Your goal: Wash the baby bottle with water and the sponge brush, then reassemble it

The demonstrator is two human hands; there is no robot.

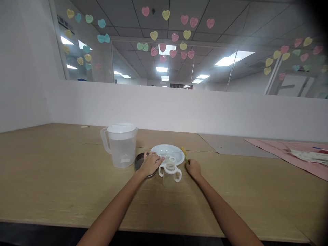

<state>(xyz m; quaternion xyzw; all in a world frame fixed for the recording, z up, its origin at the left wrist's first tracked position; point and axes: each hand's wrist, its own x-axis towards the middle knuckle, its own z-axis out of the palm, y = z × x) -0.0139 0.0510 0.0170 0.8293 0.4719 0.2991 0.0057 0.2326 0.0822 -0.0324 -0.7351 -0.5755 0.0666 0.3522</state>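
Observation:
My right hand [193,168] is closed around a thin green stick with a yellow tip [183,150], right of the white plate [180,156]. It is too small to tell whether this is a brush or a flower. My left hand [151,164] reaches over a dark round metal dish [138,162], fingers stretched toward the plate's left edge; the fingertips are partly hidden. Between my hands stands a clear bottle [169,177] with two white curved handles and an uncovered mouth. Just behind it, a small clear and white piece [172,159] shows against the plate.
A translucent lidded pitcher [122,150] stands left of the dish, its handle facing left. At the far right, a pink sheet [276,147] lies with a white packet [307,156] on it. The wooden table [64,181] meets a white wall below windows with heart-shaped notes.

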